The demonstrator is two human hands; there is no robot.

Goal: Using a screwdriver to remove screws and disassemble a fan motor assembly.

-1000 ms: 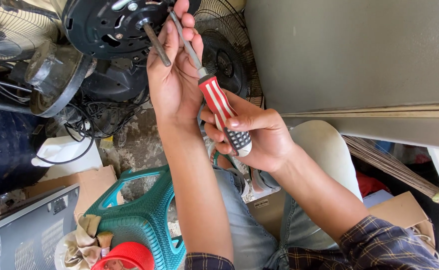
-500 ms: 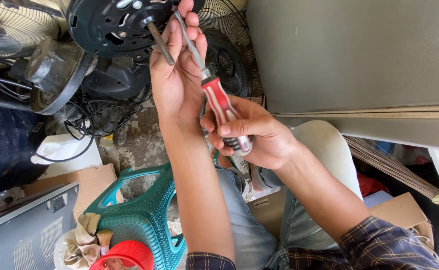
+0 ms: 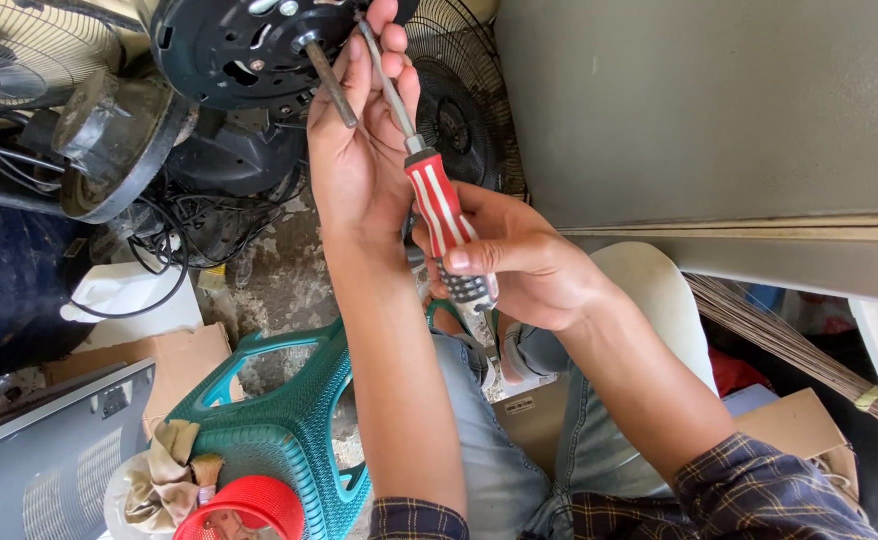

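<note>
My left hand (image 3: 359,150) reaches up and holds the black round fan motor housing (image 3: 234,45), fingers beside its metal shaft (image 3: 331,82). My right hand (image 3: 519,262) grips a screwdriver by its red and white striped handle (image 3: 441,210). The screwdriver's steel blade (image 3: 387,85) runs up along my left fingers to the housing. The blade's tip is hidden behind my fingers.
Wire fan guards (image 3: 464,100) and a fan grille (image 3: 29,55) lie behind, with tangled black cables (image 3: 174,225). A teal plastic stool (image 3: 279,420) stands below left, with a rag (image 3: 164,475) and a red cap (image 3: 244,505). A grey panel (image 3: 699,110) stands at right, cardboard (image 3: 174,360) on the floor.
The housing, both hands and the screwdriver sit slightly higher and further right in view. The grip on the screwdriver is unchanged.
</note>
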